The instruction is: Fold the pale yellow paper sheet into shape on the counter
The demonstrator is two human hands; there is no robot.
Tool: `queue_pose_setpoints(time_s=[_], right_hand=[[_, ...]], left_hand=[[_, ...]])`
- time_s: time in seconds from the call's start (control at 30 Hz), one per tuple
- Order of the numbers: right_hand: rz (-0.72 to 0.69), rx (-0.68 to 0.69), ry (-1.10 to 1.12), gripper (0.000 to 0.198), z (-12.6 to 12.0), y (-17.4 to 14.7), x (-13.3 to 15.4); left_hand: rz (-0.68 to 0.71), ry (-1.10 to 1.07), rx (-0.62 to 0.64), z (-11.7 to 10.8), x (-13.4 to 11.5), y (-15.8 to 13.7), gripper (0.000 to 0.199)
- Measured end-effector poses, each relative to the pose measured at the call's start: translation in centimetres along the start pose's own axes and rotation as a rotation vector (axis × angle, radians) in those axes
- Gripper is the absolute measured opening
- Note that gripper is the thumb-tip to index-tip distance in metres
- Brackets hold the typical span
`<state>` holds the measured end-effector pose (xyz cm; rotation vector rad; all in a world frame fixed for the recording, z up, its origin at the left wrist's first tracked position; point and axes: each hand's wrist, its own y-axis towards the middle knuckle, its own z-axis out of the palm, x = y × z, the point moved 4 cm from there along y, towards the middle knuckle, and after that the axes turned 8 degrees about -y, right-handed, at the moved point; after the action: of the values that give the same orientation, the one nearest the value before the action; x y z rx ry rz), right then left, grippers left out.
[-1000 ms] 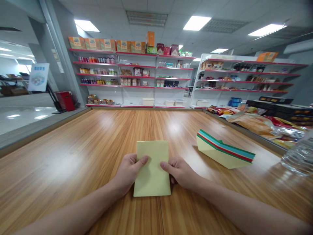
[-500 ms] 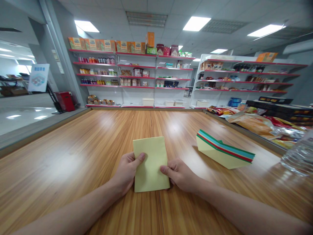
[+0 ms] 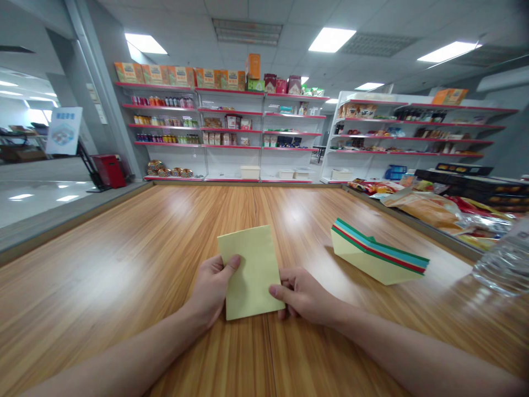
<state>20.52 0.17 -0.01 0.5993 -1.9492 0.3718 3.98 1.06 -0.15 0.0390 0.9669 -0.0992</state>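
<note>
A folded sheet of pale yellow paper (image 3: 251, 275) is held up above the wooden table, tilted a little to the left. My left hand (image 3: 215, 286) grips its left edge, thumb on the front face and fingers behind. On the lower right edge, my right hand (image 3: 303, 295) pinches the paper between thumb and fingers. The fingertips behind the paper are hidden. To the right sits a folded paper boat (image 3: 376, 253), pale yellow below with green, blue, white and red stripes along its top. Neither hand touches it.
The wooden table (image 3: 177, 220) spreads out in front. A clear plastic bottle (image 3: 502, 264) stands at the right edge. Beyond the boat lie snack bags (image 3: 433, 209) and dark boxes (image 3: 475, 190). Stocked shelves (image 3: 231, 129) line the back, with a red box (image 3: 108, 170) at the left.
The yellow paper has shifted slightly left and up and tipped counterclockwise. Both hands keep hold of it, and the right fingers show more beneath its edge. The paper boat stays put.
</note>
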Motion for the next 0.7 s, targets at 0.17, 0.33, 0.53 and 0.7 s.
queue_pose_setpoints(time_s=[0.17, 0.33, 0.53, 0.7], right_hand=[[0.038, -0.184, 0.028, 0.04, -1.0, 0.3, -0.5], [0.063, -0.207, 0.019, 0.043, -1.2, 0.5, -0.6], [0.092, -0.162, -0.122, 0.052, -0.4, 0.2, -0.4], [0.031, -0.421, -0.473, 0.055, -1.1, -0.2, 0.3]], left_hand=[[-0.042, 0.027, 0.129, 0.4, 0.1, 0.1, 0.031], [-0.072, 0.079, 0.211, 0.8, 0.3, 0.2, 0.03], [-0.007, 0.051, 0.14, 0.3, 0.2, 0.4, 0.029], [0.009, 0.198, 0.097, 0.3, 0.2, 0.2, 0.03]])
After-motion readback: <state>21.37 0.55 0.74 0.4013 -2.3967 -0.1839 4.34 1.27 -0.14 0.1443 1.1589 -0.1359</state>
